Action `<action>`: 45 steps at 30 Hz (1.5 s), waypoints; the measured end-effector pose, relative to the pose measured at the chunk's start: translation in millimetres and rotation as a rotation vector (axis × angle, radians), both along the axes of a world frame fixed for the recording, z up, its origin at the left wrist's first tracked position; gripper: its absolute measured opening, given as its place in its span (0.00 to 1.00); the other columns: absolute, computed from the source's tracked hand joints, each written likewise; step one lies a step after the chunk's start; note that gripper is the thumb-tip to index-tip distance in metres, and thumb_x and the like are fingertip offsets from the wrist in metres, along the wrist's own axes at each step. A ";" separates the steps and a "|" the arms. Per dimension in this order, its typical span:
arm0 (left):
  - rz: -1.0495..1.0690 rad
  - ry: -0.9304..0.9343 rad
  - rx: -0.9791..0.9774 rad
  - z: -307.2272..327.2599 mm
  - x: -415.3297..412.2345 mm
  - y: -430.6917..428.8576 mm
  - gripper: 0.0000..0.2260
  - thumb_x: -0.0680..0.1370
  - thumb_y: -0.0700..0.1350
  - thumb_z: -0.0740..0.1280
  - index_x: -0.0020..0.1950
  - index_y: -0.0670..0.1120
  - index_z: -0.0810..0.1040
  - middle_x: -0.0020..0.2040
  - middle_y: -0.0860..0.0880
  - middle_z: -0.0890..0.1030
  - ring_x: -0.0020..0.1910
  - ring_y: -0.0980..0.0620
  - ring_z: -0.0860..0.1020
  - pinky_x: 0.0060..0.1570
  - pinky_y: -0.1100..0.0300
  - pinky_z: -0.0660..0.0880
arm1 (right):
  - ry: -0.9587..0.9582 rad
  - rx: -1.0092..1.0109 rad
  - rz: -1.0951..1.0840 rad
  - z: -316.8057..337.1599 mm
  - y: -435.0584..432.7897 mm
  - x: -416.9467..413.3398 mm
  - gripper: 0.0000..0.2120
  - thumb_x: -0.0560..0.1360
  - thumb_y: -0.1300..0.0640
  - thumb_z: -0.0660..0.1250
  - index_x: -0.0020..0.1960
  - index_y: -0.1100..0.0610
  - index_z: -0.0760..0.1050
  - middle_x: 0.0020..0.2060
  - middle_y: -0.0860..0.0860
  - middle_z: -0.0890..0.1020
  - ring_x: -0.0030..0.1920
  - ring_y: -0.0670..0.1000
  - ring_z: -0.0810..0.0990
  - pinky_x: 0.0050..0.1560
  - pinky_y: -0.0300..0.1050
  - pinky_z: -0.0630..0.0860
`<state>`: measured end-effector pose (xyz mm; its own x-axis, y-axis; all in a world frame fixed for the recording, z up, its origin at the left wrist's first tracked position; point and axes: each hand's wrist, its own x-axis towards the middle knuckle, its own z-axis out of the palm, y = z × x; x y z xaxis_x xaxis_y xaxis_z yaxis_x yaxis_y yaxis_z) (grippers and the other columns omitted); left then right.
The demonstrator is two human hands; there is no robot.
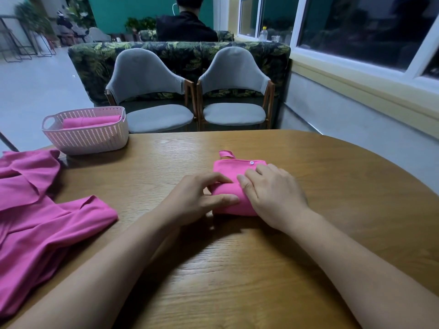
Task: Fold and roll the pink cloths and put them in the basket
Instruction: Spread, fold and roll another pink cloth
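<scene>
A pink cloth (pixel 231 176), partly rolled, lies in the middle of the wooden table (pixel 261 269). Its unrolled far end shows a white button and a small loop. My left hand (pixel 198 198) grips the left end of the roll with thumb and fingers curled around it. My right hand (pixel 273 193) lies over the right part of the roll, fingers curved onto the fabric. A pink perforated basket (pixel 88 136) stands at the table's far left corner, holding a rolled pink cloth (pixel 91 121). Unfolded pink cloths (pixel 42 224) are heaped at the left edge.
Two grey chairs (pixel 152 91) stand behind the table's far edge, with a leaf-patterned sofa back behind them. A person sits beyond it, facing away. A window wall runs along the right side.
</scene>
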<state>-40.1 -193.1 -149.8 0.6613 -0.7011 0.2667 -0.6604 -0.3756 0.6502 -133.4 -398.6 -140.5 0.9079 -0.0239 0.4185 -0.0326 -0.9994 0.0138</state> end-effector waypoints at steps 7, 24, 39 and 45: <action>-0.007 -0.059 0.055 -7.0 3.0 1.0 0.19 0.78 0.68 0.69 0.61 0.57 0.81 0.55 0.63 0.80 0.56 0.64 0.77 0.54 0.66 0.72 | 0.029 -0.061 -0.013 2.4 3.0 2.1 0.25 0.86 0.42 0.47 0.46 0.51 0.79 0.41 0.52 0.82 0.46 0.59 0.80 0.50 0.55 0.71; 0.067 -0.022 0.048 -9.1 10.6 -0.6 0.26 0.72 0.75 0.65 0.55 0.55 0.81 0.47 0.54 0.80 0.47 0.60 0.78 0.44 0.65 0.69 | 0.063 0.007 -0.057 -1.3 -0.2 1.8 0.26 0.86 0.39 0.44 0.51 0.51 0.77 0.47 0.51 0.75 0.50 0.56 0.73 0.52 0.56 0.71; -0.053 -0.163 -0.044 -5.0 -4.8 4.3 0.27 0.67 0.62 0.82 0.61 0.54 0.80 0.53 0.59 0.79 0.52 0.59 0.79 0.49 0.67 0.73 | 0.158 0.127 0.008 15.2 -6.2 0.0 0.25 0.85 0.36 0.45 0.48 0.47 0.76 0.40 0.53 0.82 0.45 0.62 0.81 0.44 0.54 0.73; -0.018 0.044 -0.019 6.0 -4.3 1.7 0.17 0.72 0.59 0.80 0.56 0.55 0.83 0.45 0.58 0.83 0.40 0.65 0.78 0.40 0.70 0.70 | 0.030 0.110 0.026 3.3 -6.4 -2.4 0.24 0.87 0.39 0.45 0.50 0.47 0.76 0.41 0.47 0.76 0.46 0.54 0.77 0.46 0.53 0.73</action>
<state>-44.4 -191.4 -143.8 0.6598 -0.7083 0.2509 -0.6376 -0.3510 0.6857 -135.9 -404.9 -137.2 0.9209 -0.0448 0.3871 -0.0084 -0.9954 -0.0953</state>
